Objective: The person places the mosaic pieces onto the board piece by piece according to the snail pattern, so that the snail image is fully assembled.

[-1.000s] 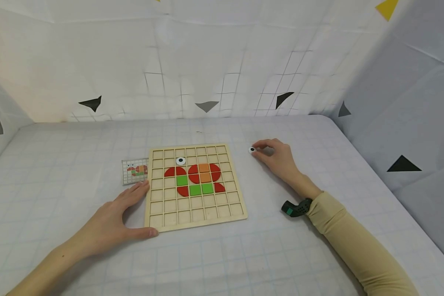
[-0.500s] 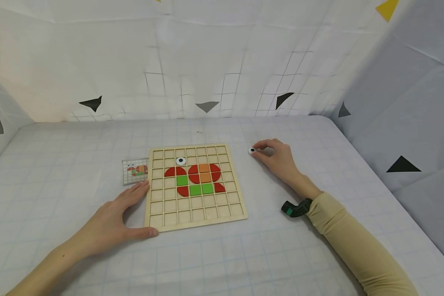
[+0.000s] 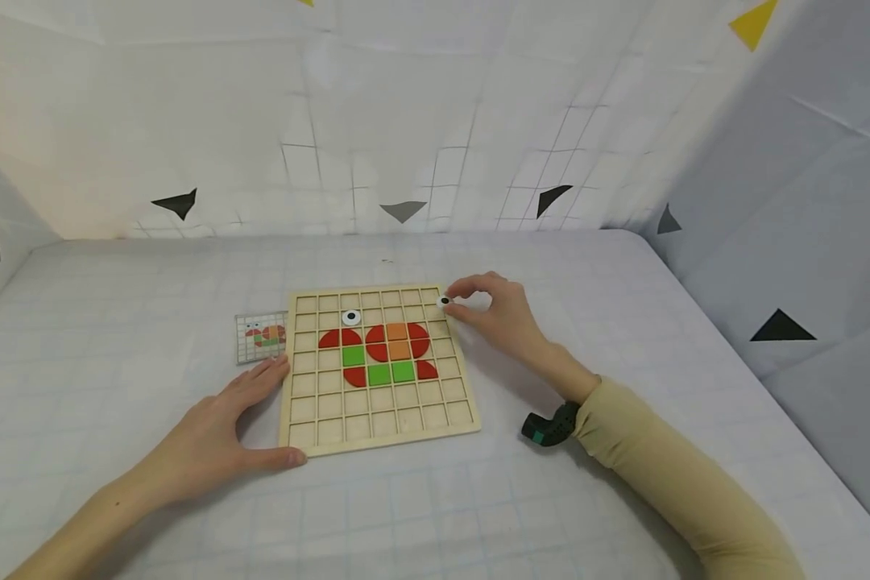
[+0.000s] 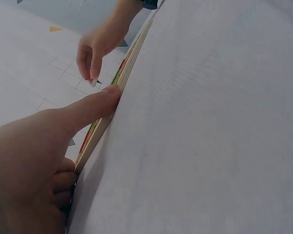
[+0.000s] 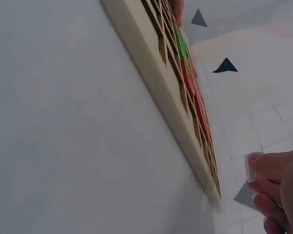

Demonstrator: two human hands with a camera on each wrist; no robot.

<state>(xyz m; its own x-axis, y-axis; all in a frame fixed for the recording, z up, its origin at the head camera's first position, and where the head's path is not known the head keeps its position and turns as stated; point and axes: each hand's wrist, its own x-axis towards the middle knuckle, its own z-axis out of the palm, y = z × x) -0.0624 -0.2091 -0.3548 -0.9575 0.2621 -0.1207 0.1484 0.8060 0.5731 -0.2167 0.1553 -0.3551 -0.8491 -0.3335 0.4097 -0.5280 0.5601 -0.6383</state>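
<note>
My right hand (image 3: 499,316) pinches a white, round eye tile (image 3: 444,301) with a black dot between thumb and forefinger. It hovers above the back right corner of a wooden grid board (image 3: 382,400). A second eye tile (image 3: 351,317) lies in a cell of the board, above red, green and orange tiles that form a figure. My left hand (image 3: 213,439) rests along the board's left side, fingertips touching that edge and the thumb on the front left corner. In the right wrist view the held tile (image 5: 249,168) appears edge-on, apart from the board.
A small picture card (image 3: 248,353) with a similar coloured figure lies left of the board, its right side partly hidden by it. The white table (image 3: 435,515) runs to a white cloth wall (image 3: 225,97) at the back. A dark band (image 3: 551,427) sits on the right wrist.
My right hand has carried the eye tile leftward, from beside the board to over its back right corner. The left hand stays against the board.
</note>
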